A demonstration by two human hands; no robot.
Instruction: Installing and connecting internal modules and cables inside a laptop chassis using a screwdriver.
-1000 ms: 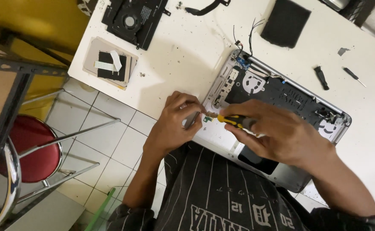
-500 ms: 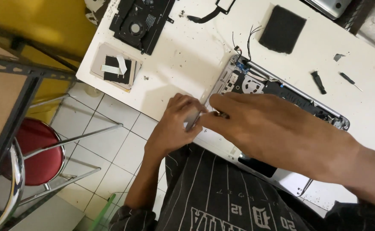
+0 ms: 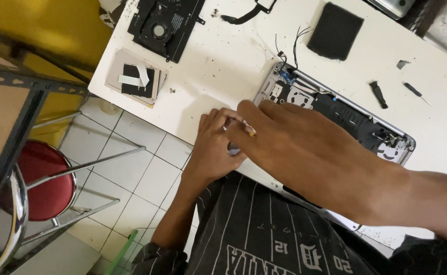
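Laptop chassis (image 3: pixel 335 109), metal and gutted, lies under the right hand (image 3: pixel 305 147); left hand (image 3: pixel 216 147) beside; neither grip readable.

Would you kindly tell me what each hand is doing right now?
Left hand: curled at the opened laptop's edge; hold cannot be told.
Right hand: closed on a yellow-tipped tool.

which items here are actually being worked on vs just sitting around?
In hand:
- opened laptop base
- left hand and right hand, together at its near corner
- yellow-tipped tool, barely visible under the right hand

Lying about:
- fan assembly
- black foam pad
- small screwdriver
- red stool
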